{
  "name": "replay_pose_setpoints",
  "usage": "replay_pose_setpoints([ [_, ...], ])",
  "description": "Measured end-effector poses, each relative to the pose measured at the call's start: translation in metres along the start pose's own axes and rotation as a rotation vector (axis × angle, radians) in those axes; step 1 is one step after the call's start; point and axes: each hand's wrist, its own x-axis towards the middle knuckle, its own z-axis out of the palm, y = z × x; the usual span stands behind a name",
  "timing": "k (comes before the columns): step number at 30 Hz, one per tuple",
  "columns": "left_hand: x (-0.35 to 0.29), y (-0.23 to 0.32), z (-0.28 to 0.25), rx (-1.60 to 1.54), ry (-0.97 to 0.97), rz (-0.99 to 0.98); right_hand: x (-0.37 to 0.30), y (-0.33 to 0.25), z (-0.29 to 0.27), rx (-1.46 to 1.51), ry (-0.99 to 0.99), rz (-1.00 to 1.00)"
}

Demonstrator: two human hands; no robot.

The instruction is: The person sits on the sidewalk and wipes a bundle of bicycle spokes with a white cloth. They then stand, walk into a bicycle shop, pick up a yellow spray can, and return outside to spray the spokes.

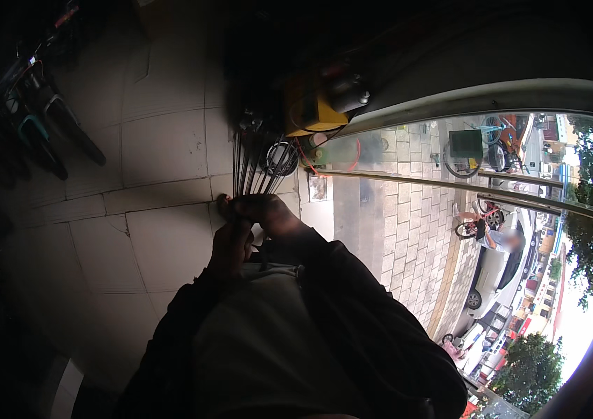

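Observation:
A bunch of thin, dark bicycle spokes [249,164] fans out ahead of my body, its near ends running into my hands. My right hand [272,213] is closed around those ends from the right. Just below and to the left, my left hand [229,246] is also closed, pressed up against the right one. Whatever lies between its fingers is hidden in shadow. The far ends of the spokes reach a dark, cluttered spot whose details are too dim to make out.
A yellow machine [316,115] with a dark cylinder stands beyond the spokes, beside a round rimmed object [281,159]. Bicycles [38,133] stand at the far left on the tiled floor [164,150]. Glass at right shows a street, a cyclist [500,239] and a white car [495,269].

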Motion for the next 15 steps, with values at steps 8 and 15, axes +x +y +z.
replay_pose_setpoints([
  [8,-0.028,-0.023,0.024,-0.034,-0.224,0.104,-0.053,0.016,-0.004,0.026,-0.011,-0.135],
  [15,-0.092,-0.055,0.055,0.089,-0.214,0.09,-0.124,0.034,0.01,-0.087,-0.033,-0.172],
])
